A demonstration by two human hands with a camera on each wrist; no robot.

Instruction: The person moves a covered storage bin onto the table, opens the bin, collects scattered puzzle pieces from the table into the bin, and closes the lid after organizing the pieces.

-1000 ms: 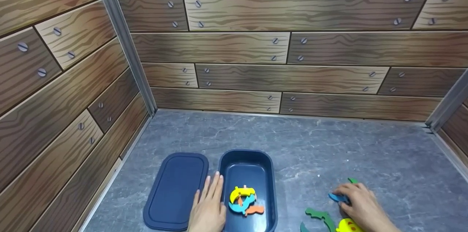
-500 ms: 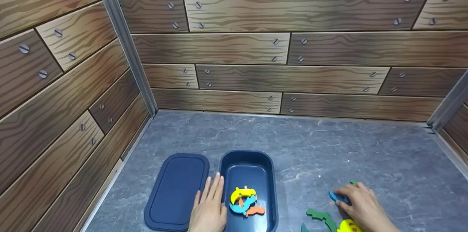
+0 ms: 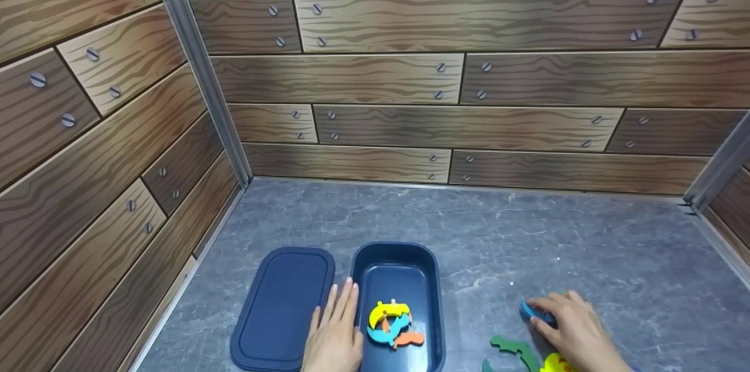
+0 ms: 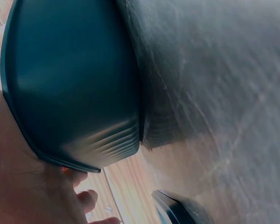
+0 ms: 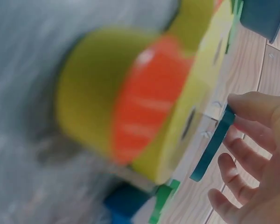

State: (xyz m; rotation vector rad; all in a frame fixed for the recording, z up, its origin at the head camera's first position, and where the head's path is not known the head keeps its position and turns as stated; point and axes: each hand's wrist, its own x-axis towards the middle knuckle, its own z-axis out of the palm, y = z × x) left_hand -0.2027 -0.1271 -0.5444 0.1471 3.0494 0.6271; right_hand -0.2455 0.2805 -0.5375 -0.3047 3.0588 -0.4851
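My left hand [image 3: 334,331] rests with straight fingers along the left rim of a dark blue rectangular container [image 3: 440,307]. The left wrist view shows the container's outer wall [image 4: 74,84] beside that hand. Inside the container lie a yellow curved piece [image 3: 391,307], a light blue one [image 3: 382,335] and an orange one [image 3: 411,338], overlapping. On the right, my right hand [image 3: 577,328] pinches a blue curved piece [image 3: 527,311] between thumb and index finger. In the right wrist view, this flat piece [image 5: 212,147] hangs from the fingertips while the other fingers are loosely bent.
A dark blue lid [image 3: 281,307] lies flat left of the container. Near the right hand are a green curved piece [image 3: 518,348] and a yellow piece with a face [image 3: 555,364]; a thick yellow-and-red piece [image 5: 102,93] looms close in the right wrist view. Plank-patterned walls [image 3: 387,79] enclose the surface.
My right hand has shifted slightly left with the blue curved piece, which has tilted and moved left too. My left hand stays on the container rim.
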